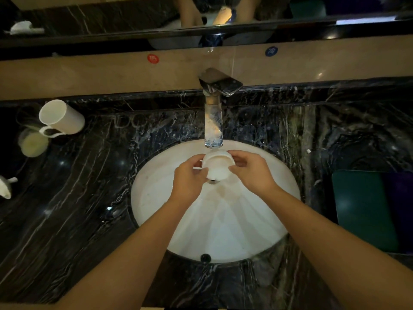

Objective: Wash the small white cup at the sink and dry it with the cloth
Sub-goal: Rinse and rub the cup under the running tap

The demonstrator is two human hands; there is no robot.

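A: Dim bathroom, black marble desk [73,209] with white veins, round white sink [156,193] set into it, mirror strip along the top

B: Cup location?

A: Small white cup [218,164] is over the basin, just under the tip of the chrome faucet [213,121], above the drain. Tilted, mouth facing up toward the camera and slightly away

B: Hands?

A: Both on it. Left hand [190,177] grips the cup's left side, fingers wrapped at the rim and wall. Right hand [252,170] pinches the right side, thumb at the rim edge, fingers behind. Both bare forearms reach in from the bottom of the frame

B: Water running?

A: Can't tell, no clear stream visible between spout and cup; too dark and blurred there

B: Cloth?

A: Dark green flat piece [364,209] on the desk right of the sink, well apart from the hands. Looks like the cloth, can't confirm texture

B: Other stuff?

A: Tall white mug [62,117] with handle on the desk far left, lying tilted with its mouth toward the upper left. Pale yellowish round object [33,143] just beside it, blurry. Small white item [5,189] at the left edge, cut off. Red round sticker [153,58] and blue round sticker [271,51] on the beige wall ledge either side of the faucet. Black overflow hole [205,257] at the near rim of the sink
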